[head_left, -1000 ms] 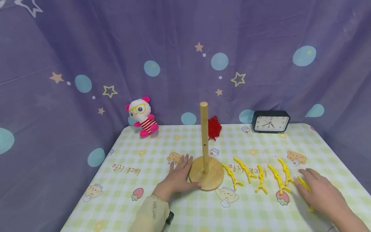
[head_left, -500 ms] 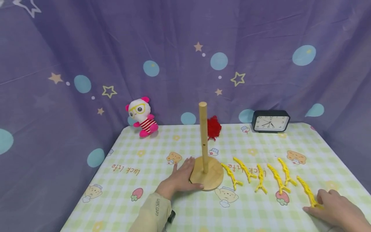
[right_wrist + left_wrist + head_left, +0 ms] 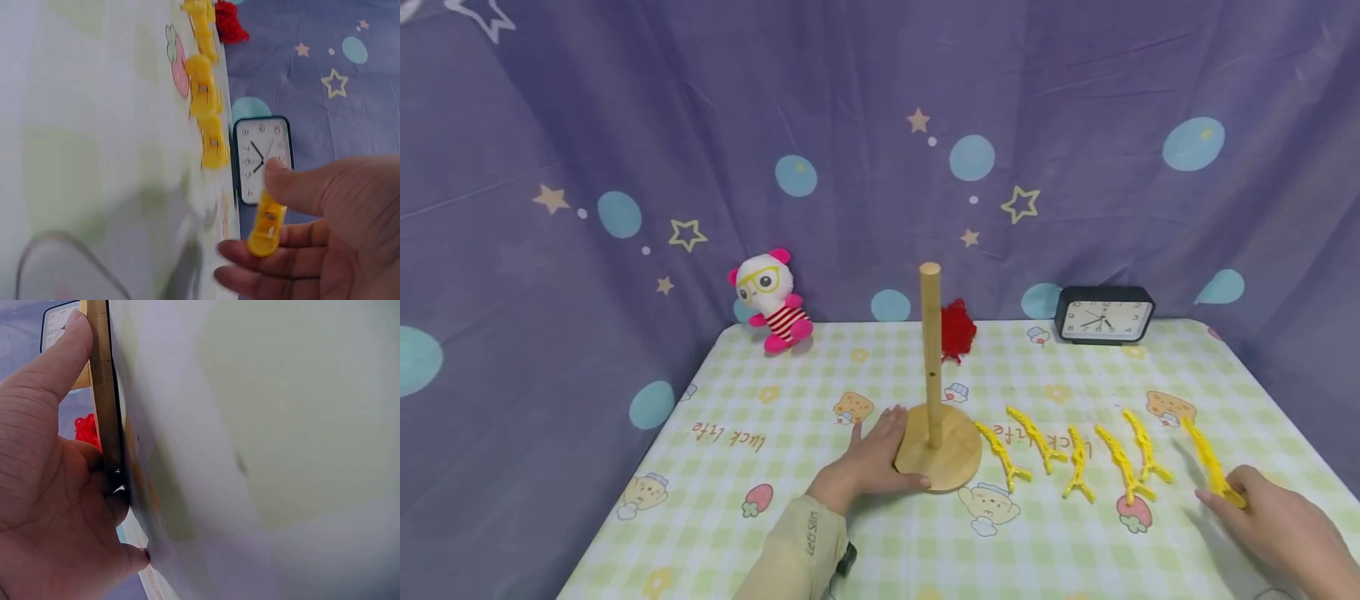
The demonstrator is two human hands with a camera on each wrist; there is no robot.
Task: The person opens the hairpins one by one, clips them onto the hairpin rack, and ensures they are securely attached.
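A wooden stand, an upright post on a round base, is at mid-table in the head view. My left hand holds the left side of its base, thumb on top and fingers at the rim; the left wrist view shows the base edge between them. At the right, my right hand pinches the forked end of a yellow hair clip, its long end pointing away and raised. In the right wrist view, thumb and fingers squeeze this clip. Several similar hair clips lie in a row between stand and right hand.
Behind the post sits a red bundle of yarn. A black alarm clock stands at the back right, a panda plush toy at the back left. A checked cloth covers the table; a purple curtain hangs behind.
My right hand drew back toward the near right, took the outermost hair clip by its forked end and raised it. My left thumb shifted slightly on the base; the stand stayed put.
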